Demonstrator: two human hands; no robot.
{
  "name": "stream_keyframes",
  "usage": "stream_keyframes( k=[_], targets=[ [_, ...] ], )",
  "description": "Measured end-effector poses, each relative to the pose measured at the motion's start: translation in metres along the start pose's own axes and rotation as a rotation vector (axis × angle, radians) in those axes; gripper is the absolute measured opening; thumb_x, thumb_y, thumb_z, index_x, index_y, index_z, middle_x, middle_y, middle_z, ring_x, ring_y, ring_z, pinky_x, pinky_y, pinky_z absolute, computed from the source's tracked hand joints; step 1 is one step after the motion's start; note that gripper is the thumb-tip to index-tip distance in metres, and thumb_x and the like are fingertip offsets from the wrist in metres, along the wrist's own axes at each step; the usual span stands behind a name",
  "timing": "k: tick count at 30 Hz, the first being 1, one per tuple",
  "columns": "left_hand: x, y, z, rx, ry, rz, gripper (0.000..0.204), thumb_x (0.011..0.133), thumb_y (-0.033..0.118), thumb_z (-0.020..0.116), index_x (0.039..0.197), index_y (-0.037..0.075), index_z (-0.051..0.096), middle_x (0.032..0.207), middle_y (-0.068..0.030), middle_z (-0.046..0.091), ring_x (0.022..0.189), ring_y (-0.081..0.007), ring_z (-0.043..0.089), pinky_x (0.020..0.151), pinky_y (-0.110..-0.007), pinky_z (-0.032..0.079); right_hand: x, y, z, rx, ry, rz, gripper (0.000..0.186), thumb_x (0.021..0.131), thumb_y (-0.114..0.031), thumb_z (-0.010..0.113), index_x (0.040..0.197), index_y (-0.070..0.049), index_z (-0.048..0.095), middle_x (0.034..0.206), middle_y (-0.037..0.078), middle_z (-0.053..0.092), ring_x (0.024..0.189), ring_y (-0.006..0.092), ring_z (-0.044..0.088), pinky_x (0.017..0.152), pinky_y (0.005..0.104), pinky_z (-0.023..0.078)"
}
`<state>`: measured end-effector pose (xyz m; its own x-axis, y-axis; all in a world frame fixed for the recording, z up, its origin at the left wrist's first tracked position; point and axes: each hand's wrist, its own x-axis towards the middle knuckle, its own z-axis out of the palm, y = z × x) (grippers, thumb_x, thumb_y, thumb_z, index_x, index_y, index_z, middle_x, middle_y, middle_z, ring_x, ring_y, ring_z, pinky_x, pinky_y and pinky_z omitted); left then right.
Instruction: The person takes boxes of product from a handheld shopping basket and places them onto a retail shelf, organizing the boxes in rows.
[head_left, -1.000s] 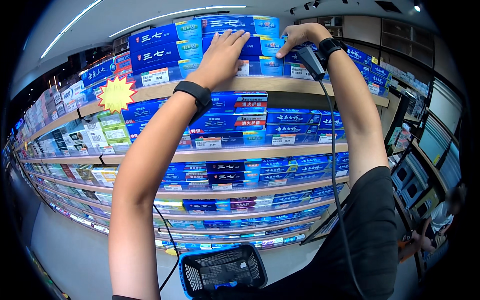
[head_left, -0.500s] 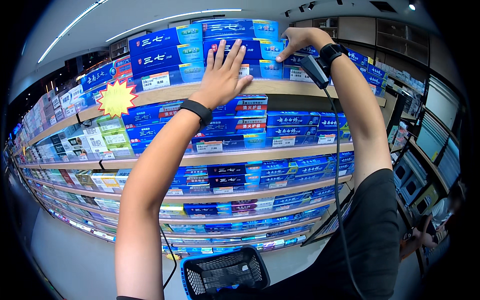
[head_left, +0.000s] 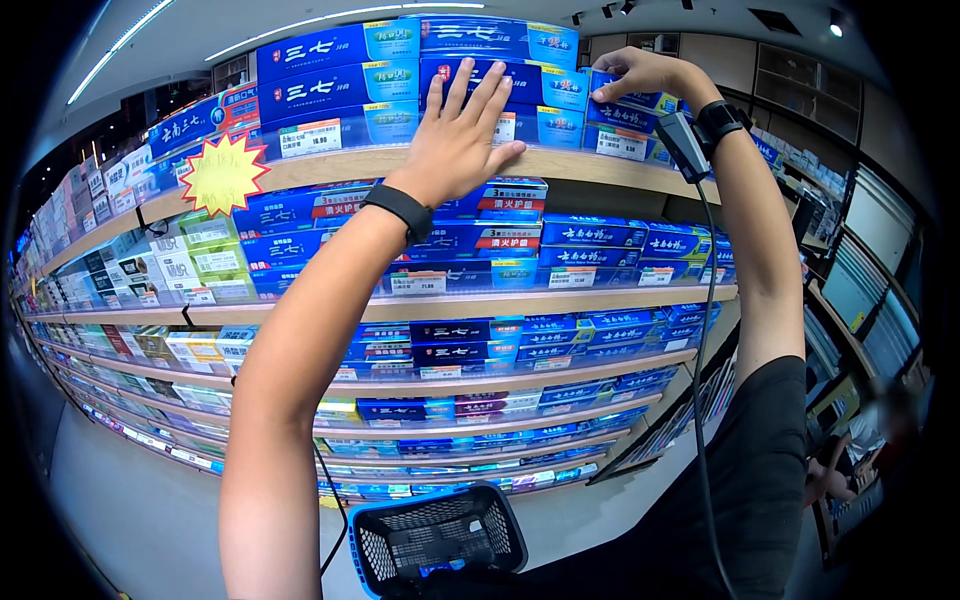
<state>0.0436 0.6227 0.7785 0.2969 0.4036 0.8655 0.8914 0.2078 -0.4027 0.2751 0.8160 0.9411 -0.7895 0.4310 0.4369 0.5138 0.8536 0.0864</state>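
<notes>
Below, basket (head_left: 353, 548) holds blue item (head_left: 440, 567) | left grip (head_left: 455, 150) spread over boxes (head_left: 537, 88) | right grip (head_left: 642, 76) unclear

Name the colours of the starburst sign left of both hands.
Yellow with a red edge: the starburst sign shows in the head view, the only one.

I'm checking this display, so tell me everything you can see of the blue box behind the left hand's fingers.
The box is long and low, glossy blue like printed card, with white lettering and a light-blue panel at its right end. It looks closed and lies level, long side outward, between a box above and one below. The left hand spreads its fingers across the front, partly hiding it.
</notes>
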Motion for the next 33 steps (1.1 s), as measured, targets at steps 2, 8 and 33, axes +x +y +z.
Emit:
stream_keyframes(
  k=[2, 8, 33],
  targets=[
    [-0.002, -0.001, 0.003, 0.009, 0.008, -0.003, 0.075, 0.099, 0.059, 0.039, 0.155, 0.01, 0.028, 0.164, -0.0091, 0.018, 0.152, -0.0324, 0.003, 0.121, -0.053, -0.003, -0.002, -0.003, 0.0, 0.055, -0.04, 0.001, 0.08, 0.068, -0.06, 0.08, 0.129, -0.011, 0.064, 0.122, 0.021, 0.065, 0.115, 0.038, 0.062, 0.1, 0.0542, 0.045],
    [-0.007, -0.002, 0.005, 0.012, 0.031, -0.008, 0.074, 0.098, 0.059, 0.04, 0.155, 0.011, 0.029, 0.164, -0.008, 0.018, 0.152, -0.0322, 0.004, 0.121, -0.053, -0.003, 0.002, 0.0, 0.005, 0.03, -0.016, -0.011, 0.083, 0.067, -0.062, 0.079, 0.131, -0.012, 0.063, 0.125, 0.022, 0.064, 0.116, 0.0391, 0.062, 0.1, 0.0551, 0.045],
    [-0.335, 0.181, 0.047, -0.491, -0.507, 0.194, 0.071, 0.088, 0.023, 0.063, 0.151, 0.008, 0.035, 0.158, -0.0163, 0.029, 0.148, -0.0427, 0.018, 0.117, -0.061, 0.013, -0.301, -0.118, 0.379, 0.34, 0.138, -0.673, 0.019, 0.085, 0.003, 0.066, 0.104, -0.003, 0.066, 0.103, 0.011, 0.068, 0.091, 0.0245, 0.066, 0.077, 0.0314, 0.052]
  ],
)
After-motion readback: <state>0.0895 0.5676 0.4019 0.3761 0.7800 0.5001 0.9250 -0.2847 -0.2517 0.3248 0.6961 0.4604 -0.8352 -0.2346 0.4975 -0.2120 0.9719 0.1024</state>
